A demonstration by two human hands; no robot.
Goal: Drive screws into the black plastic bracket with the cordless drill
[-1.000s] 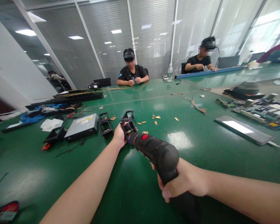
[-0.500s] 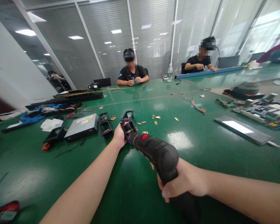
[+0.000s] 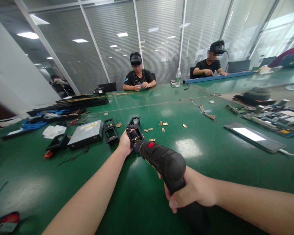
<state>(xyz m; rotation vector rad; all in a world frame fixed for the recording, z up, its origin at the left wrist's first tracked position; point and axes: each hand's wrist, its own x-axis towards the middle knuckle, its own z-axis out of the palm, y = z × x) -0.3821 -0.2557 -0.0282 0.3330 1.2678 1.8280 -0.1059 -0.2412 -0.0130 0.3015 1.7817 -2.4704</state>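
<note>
My right hand (image 3: 186,192) is wrapped round the handle of a black cordless drill (image 3: 161,157) with a red switch on top. The drill's front end points away from me, into a black frame-shaped housing (image 3: 135,135). Closed on the left side of that housing is my left hand (image 3: 125,143), its fingertips mostly hidden behind it. Brass-coloured parts show inside the housing, but the drill's tip cannot be made out. Several small brass plates (image 3: 163,129) lie on the green table just beyond. Similar black frames (image 3: 110,134) stand to the left of my left hand.
A silver disc drive (image 3: 86,133) and a crumpled white tissue (image 3: 54,131) lie on the left. To the right are a phone (image 3: 254,136) with a cable and circuit boards (image 3: 281,117). Two people sit across the table (image 3: 137,202), near a water bottle (image 3: 178,77).
Hardly anything differs. The drill and my right hand have shifted very slightly left, and the view has tilted a little. Both hands keep their holds.
</note>
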